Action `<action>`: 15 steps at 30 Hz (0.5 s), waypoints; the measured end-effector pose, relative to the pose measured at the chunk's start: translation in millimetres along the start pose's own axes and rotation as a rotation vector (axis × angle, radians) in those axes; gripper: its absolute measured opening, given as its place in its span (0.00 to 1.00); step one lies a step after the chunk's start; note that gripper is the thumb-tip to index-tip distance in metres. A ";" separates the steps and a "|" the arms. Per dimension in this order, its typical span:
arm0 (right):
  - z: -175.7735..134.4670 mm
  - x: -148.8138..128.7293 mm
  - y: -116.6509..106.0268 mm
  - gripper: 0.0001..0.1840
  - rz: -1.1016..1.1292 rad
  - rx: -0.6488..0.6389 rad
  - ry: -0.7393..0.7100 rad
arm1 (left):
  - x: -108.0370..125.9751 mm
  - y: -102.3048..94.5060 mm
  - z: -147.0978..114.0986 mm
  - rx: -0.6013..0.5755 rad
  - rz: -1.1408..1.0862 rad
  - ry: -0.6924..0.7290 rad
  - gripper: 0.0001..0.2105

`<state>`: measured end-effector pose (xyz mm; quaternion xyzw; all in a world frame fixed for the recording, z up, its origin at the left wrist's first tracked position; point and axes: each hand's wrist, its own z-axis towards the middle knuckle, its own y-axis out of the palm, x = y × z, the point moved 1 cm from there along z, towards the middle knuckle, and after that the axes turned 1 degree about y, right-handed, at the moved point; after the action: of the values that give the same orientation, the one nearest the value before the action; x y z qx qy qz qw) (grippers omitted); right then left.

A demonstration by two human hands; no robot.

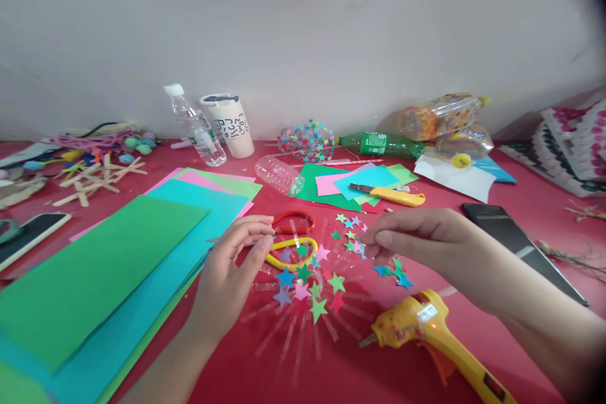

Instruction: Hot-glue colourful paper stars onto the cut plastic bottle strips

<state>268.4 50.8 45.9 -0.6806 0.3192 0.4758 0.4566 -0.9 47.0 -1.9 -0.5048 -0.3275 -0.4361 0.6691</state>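
At the far left, well apart from the left hand, knobbly pompoms (pixel 144 142) lie behind crossed flat wooden sticks (pixel 89 183). Nearer, smooth rectangular sheets of colored paper (pixel 113 265), green over turquoise, fan out right up to the left forearm. Beyond the left hand lean a ribbed clear bottle (pixel 201 132) and a tapered white cup (pixel 234 129) with dark markings.

The left hand (pixel 230 265) is half curled, thumb apart from the forefinger; whether it grips anything cannot be told. Just beside its fingertips lie a red loop (pixel 310 222) and a yellow loop (pixel 279 263), both glossy. Between the hands and slightly nearer, a sunburst of clear plastic strips (pixel 297 353) spreads flat, its middle covered with flat paper stars (pixel 319 309). Beyond it sits a rounded clear piece (pixel 310 141) studded with small stars.

The right hand (pixel 421 233) has thumb and forefinger pinched together above loose stars (pixel 395 269); what they grip, if anything, is unclear. Beyond it rests a yellow utility knife (pixel 398 196); nearer lies a yellow glue gun (pixel 411 322) with a metal nozzle. A flat black slab (pixel 516 246) sits under the right forearm's far side.

The counter (pixel 227 372) is smooth red, meeting a plain pale wall (pixel 303 31).
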 end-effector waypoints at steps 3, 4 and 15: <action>-0.9 -2.7 1.8 0.18 -0.173 0.023 -0.018 | 1.6 -2.4 1.2 -0.017 0.013 -0.038 0.12; -1.4 -3.2 3.2 0.21 -0.261 0.039 -0.034 | 2.0 -3.5 2.2 -0.030 0.026 -0.058 0.13; -2.7 17.2 40.2 0.13 -0.469 -0.060 -0.051 | 6.2 8.1 -3.1 -0.351 -0.224 -0.477 0.20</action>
<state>240.3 33.0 17.2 -0.7373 0.1264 0.3828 0.5421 9.0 43.4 -0.5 -0.6614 -0.4486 -0.4261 0.4239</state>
